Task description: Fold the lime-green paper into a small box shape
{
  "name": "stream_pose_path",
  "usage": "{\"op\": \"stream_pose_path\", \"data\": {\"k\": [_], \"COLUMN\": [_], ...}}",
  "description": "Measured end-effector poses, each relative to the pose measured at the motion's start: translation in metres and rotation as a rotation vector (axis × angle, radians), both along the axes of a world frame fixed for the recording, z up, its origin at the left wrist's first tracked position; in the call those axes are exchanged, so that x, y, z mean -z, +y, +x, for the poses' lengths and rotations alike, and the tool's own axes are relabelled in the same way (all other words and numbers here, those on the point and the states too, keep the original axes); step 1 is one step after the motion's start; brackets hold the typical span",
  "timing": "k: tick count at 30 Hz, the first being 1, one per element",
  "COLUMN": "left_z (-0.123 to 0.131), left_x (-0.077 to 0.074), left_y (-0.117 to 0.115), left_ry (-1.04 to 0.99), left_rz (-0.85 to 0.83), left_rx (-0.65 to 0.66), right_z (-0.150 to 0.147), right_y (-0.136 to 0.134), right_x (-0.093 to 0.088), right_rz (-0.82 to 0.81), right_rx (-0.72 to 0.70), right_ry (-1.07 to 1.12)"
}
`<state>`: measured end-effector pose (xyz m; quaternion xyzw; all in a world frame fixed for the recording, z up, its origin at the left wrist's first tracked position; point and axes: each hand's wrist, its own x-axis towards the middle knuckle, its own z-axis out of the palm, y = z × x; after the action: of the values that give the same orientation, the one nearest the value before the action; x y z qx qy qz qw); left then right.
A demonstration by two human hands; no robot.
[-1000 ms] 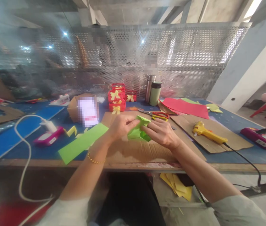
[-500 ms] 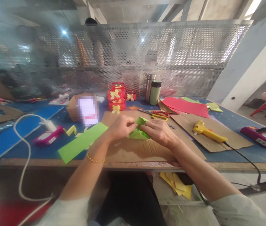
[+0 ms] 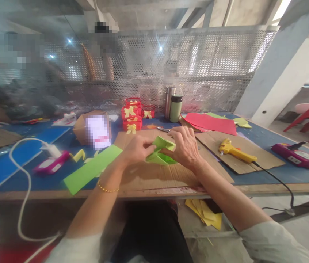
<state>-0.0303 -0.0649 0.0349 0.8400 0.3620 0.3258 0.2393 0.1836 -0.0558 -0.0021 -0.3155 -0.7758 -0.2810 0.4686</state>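
Note:
My left hand pinches the left side of a folded piece of green paper between thumb and fingers. The paper has creased walls and stands partly open, like a small box, above a brown cardboard sheet. My right hand is at its right side, thumb against the paper and fingers arched over the back edge. Scissors lie just behind my right hand, which hides most of them. A flat green paper strip rests by my left forearm.
Red boxes with yellow bows are stacked at the back, beside a green flask and a steel one. On the right lie a yellow glue gun with its cord, red paper and a purple power strip. A phone leans at left.
The green paper has opened out more. My right hand has lifted and its fingers have spread from the paper's middle towards its right back edge, now covering the scissor handles. The view has shifted slightly.

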Motion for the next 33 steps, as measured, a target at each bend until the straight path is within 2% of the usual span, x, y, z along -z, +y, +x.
{"op": "stream_pose_path", "data": {"k": [7, 11, 16, 23, 33], "left_z": [0.003, 0.003, 0.002, 0.003, 0.005], "left_x": [-0.008, -0.007, -0.004, -0.003, -0.001], "left_y": [-0.006, -0.004, 0.0, 0.001, 0.0], "left_ry": [0.051, 0.078, 0.056, 0.04, 0.09], "left_rz": [-0.055, -0.067, -0.082, -0.123, -0.097], "left_rx": [-0.002, -0.012, -0.034, -0.047, -0.074], "right_z": [-0.004, -0.006, -0.005, -0.003, -0.008], "right_y": [0.002, 0.004, 0.006, 0.004, 0.005], "right_x": [-0.002, -0.004, -0.008, -0.01, -0.011], "right_rz": [-0.142, -0.2, -0.371, -0.611, -0.642], "right_rx": [-0.018, -0.053, -0.207, -0.442, -0.479], "right_ry": [-0.033, -0.067, -0.039, 0.118, 0.149]}}
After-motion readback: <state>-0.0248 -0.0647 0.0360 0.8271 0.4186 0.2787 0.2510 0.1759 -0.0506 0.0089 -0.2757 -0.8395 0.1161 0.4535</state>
